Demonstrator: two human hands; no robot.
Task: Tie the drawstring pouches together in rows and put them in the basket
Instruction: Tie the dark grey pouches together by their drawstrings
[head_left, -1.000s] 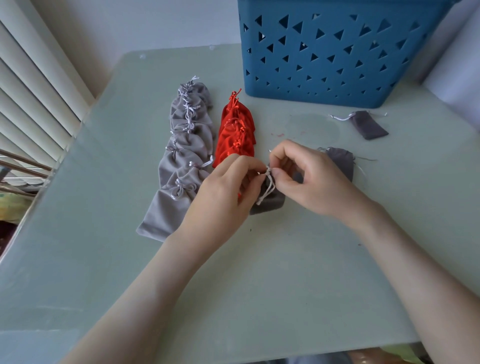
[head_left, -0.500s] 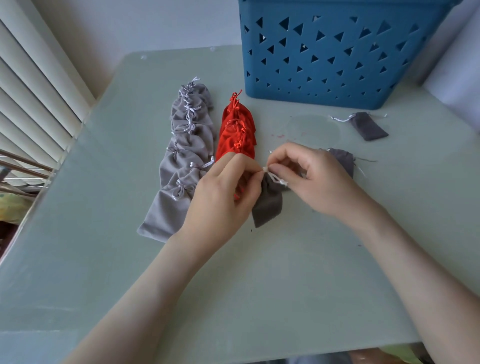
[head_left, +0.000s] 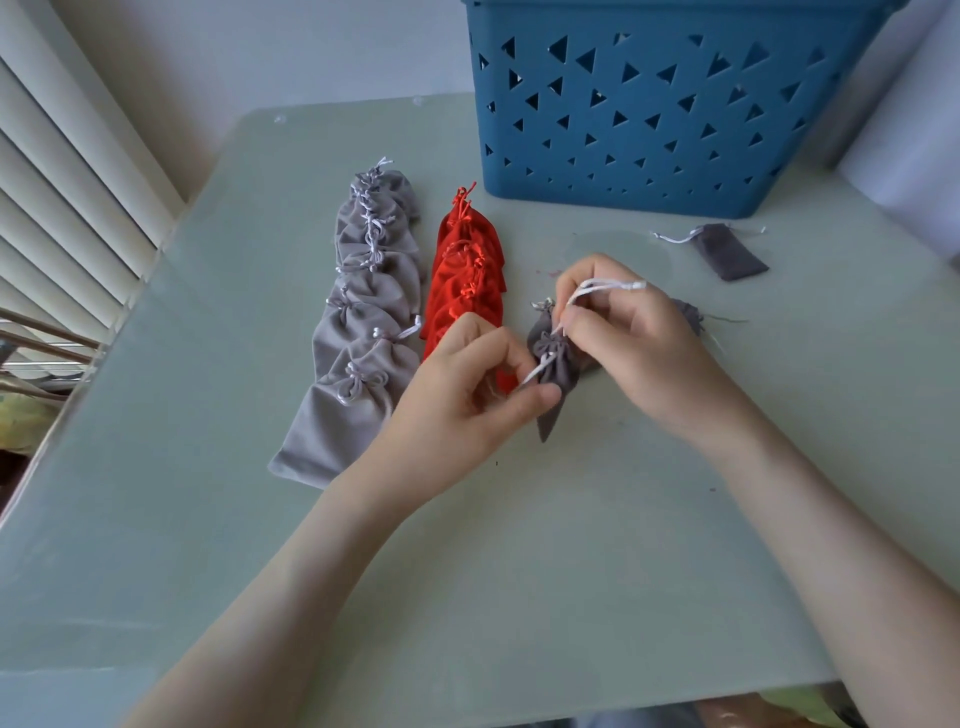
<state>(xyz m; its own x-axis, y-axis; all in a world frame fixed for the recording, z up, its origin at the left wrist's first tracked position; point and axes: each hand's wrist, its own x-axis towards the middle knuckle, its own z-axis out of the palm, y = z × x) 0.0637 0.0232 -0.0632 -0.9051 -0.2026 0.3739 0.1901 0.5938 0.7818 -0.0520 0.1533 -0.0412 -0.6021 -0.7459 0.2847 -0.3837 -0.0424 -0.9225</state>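
Table (head_left: 519, 571), pale green, items on it:
- Dark grey pouch (head_left: 555, 366), centre, neck gathered, lifted between both hands.
- Left hand (head_left: 467, 400): fingers curled, pinching one end of the white cord (head_left: 597, 287).
- Right hand (head_left: 636, 338): thumb and fingers pinching the other end, drawn up.
- Light grey row of tied pouches (head_left: 363, 312), left.
- Red row (head_left: 465, 275), beside it.
- Loose dark pouch (head_left: 730, 254), right, near the basket.
- Blue basket (head_left: 649, 130), far edge.
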